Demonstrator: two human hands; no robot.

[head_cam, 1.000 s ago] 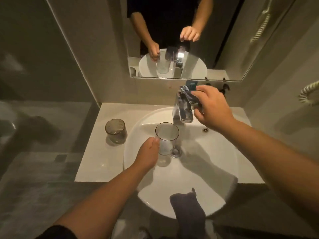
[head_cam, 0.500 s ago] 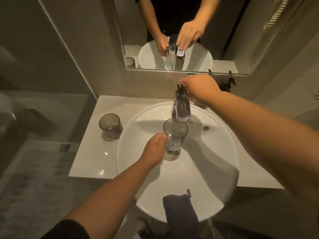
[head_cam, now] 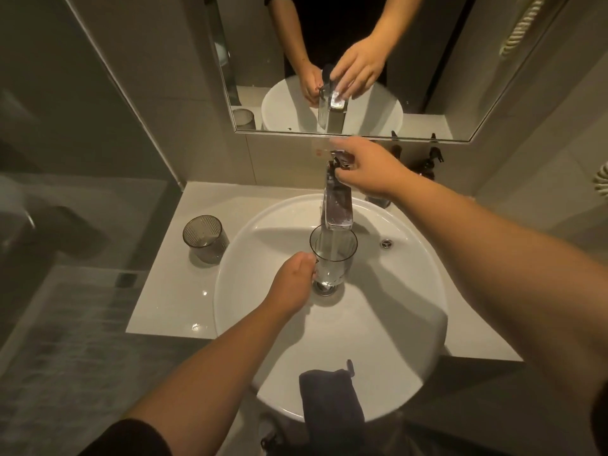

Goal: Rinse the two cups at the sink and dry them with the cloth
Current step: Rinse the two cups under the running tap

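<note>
My left hand (head_cam: 292,281) grips a clear cup (head_cam: 333,255) upright in the white sink (head_cam: 394,324), right under the chrome tap (head_cam: 337,205). Water runs from the spout into the cup. My right hand (head_cam: 368,169) is closed on the tap's lever at the top. A second cup (head_cam: 205,239), smoky grey and ribbed, stands upright on the counter left of the basin. A dark cloth (head_cam: 330,403) hangs over the sink's near rim.
The pale counter (head_cam: 171,291) runs around the basin, with a wall mirror (head_cam: 329,60) above it. Two dark bottles (head_cam: 427,166) stand against the wall behind my right forearm. A coiled cord (head_cam: 602,179) hangs at the right edge.
My right hand has lifted the tap lever and water now flows into the cup. My left hand has brought the cup under the spout. My view has moved closer.
</note>
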